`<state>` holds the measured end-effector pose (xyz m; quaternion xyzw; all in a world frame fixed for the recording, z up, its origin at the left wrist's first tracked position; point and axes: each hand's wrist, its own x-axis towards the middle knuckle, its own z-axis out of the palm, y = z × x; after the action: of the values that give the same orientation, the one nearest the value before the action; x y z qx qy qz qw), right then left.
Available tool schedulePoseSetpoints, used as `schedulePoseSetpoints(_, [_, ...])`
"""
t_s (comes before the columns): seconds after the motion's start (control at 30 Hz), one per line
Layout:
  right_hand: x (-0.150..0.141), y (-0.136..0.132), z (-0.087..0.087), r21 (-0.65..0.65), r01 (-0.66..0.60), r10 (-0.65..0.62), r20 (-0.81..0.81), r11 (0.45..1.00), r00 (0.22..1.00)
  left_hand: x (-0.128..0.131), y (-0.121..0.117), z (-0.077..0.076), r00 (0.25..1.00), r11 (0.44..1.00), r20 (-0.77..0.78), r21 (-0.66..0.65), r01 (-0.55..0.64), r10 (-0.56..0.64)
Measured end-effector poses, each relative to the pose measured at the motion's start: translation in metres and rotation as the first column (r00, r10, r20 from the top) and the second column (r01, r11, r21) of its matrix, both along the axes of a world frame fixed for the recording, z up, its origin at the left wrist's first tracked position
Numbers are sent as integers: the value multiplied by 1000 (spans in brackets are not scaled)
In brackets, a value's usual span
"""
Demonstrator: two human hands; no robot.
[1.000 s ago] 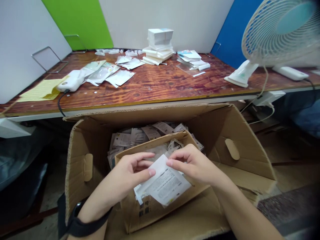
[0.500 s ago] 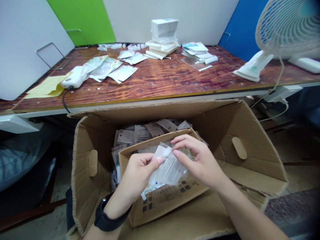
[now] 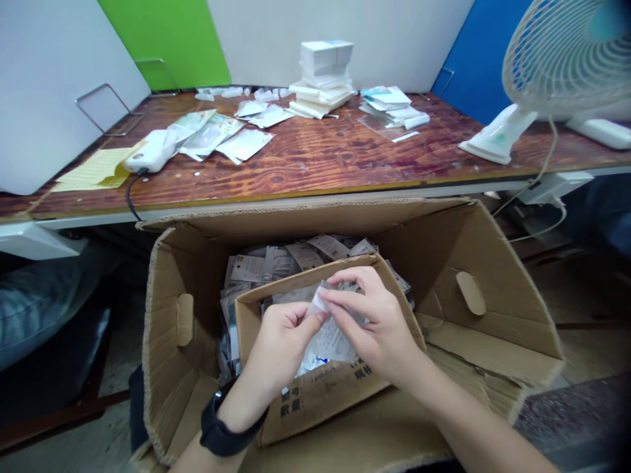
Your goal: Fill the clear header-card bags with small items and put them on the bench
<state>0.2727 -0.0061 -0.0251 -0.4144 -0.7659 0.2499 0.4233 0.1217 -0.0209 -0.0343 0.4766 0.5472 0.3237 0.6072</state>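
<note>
Before me stands a large carton (image 3: 444,253); in it sits a smaller box (image 3: 340,410), with packets (image 3: 269,263) heaped behind. My left hand (image 3: 280,341) and right hand (image 3: 382,322) are over that box — a packet (image 3: 331,338) between them. Beyond the carton lies the worktop (image 3: 320,157): paper sheets (image 3: 89,171) far left, then a device (image 3: 149,154) and loose sachets (image 3: 211,136), a stack (image 3: 325,59) mid-rear, a pile (image 3: 389,105) right of it — and a fan (image 3: 552,66) far right.
</note>
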Motion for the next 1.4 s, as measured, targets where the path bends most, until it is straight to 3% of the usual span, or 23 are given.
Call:
schedulePoseSetpoints(0.17, [-13, -6, -10, 173, 191, -205, 66, 966, 977, 7, -1, 1, 991, 994, -130, 103, -22, 35])
schedulePoseSetpoints(0.33, [-21, -9, -15, 192, 256, -271, 54, 947, 961, 10, -5, 2, 969, 986, -236, 162, -32, 71])
schedulePoseSetpoints(0.5, [-23, -8, -18, 135, 234, -241, 41, 963, 970, 11, -6, -4, 943, 981, -315, 190, -48, 107])
schedulePoseSetpoints(0.73, [-23, -5, -19, -86, 139, -142, -35, 987, 989, 11, -7, -10, 928, 973, -351, 225, -49, 128])
schedulePoseSetpoints(1.0, [-27, -9, -28, 68, 181, -179, -25, 981, 983, 11, -7, -10, 916, 966, -369, 250, -63, 155])
schedulePoseSetpoints(1.27, [-25, -3, -19, -181, 113, -128, -70, 977, 989, 10, -6, -10, 896, 963, -416, 267, -44, 156])
schedulePoseSetpoints(1.4, [-26, -5, -22, -150, 138, -154, -102, 979, 983, 10, -6, -8, 886, 961, -436, 276, -35, 157])
